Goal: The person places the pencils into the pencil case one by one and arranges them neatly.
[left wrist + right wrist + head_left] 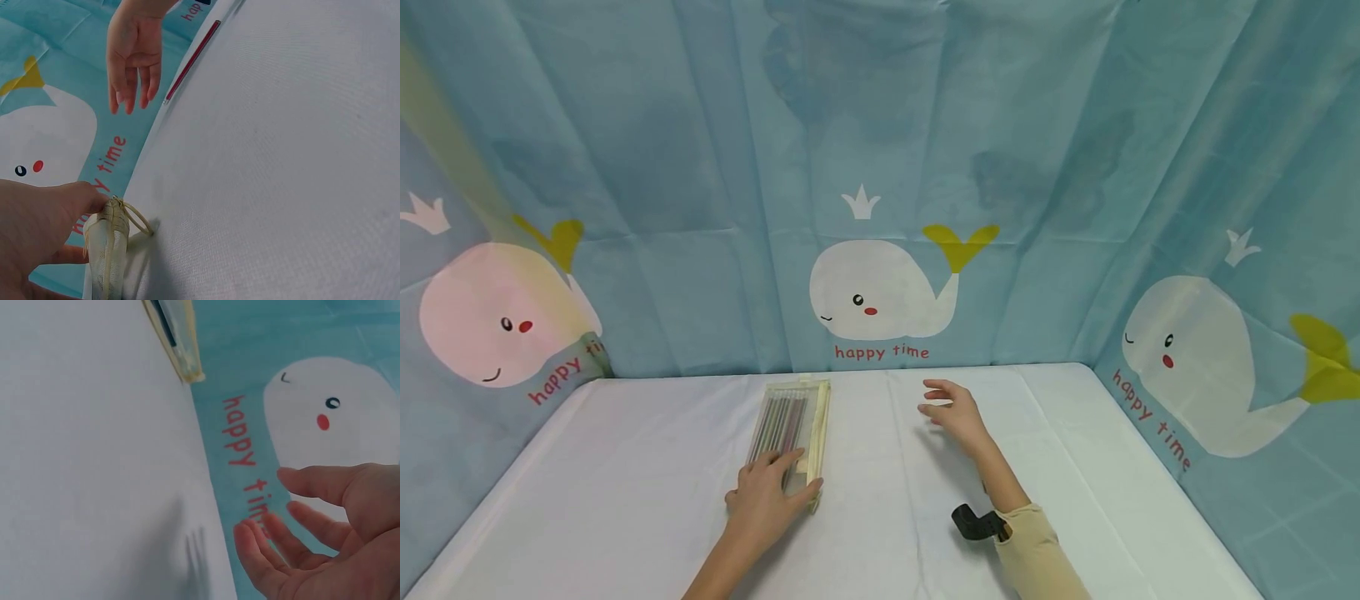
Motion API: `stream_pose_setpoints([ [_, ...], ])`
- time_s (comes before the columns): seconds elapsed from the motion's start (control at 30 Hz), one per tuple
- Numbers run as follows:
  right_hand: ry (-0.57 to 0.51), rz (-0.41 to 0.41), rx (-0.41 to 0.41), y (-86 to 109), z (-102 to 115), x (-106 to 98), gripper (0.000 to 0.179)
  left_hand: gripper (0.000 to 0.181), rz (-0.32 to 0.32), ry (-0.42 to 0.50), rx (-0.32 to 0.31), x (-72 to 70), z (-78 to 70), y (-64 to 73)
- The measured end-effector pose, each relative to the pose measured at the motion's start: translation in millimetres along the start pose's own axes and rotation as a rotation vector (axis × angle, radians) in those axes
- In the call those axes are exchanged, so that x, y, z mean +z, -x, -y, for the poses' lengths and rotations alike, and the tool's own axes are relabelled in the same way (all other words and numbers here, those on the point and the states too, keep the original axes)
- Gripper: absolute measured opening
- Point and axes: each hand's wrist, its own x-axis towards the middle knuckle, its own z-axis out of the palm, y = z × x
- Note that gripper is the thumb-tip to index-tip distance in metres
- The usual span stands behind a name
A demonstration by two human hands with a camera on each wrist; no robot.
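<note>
A clear mesh pencil case (817,425) with pale yellow edging lies on the left half of the white table, several dark and reddish pencils (782,421) showing inside. My left hand (765,496) grips its near end, thumb on the right edge and fingers across the top. In the left wrist view, the thumb presses beside a zipper end with a thin cord loop (139,219). My right hand (953,410) hovers above the table to the right of the case, fingers loosely bent and holding nothing. A red-and-black pencil (192,61) lies on the table near it in the left wrist view.
The white tablecloth (887,533) covers the table. Blue curtains (700,292) printed with whales hang along its back and both sides. A black wrist-worn device (977,523) sits at the right forearm, by the beige sleeve (1037,550).
</note>
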Motion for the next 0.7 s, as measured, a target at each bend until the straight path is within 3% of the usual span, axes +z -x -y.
stream_pose_setpoints([
  [0.53,0.218,-0.102,0.008,-5.6,-14,-39,0.054,0.061,0.0,0.012,0.004,0.3,-1.4,0.8],
  [0.7,0.241,-0.101,0.034,-7.2,-21,-48,0.056,0.061,0.0,0.004,-0.001,-1.1,-1.8,1.0],
])
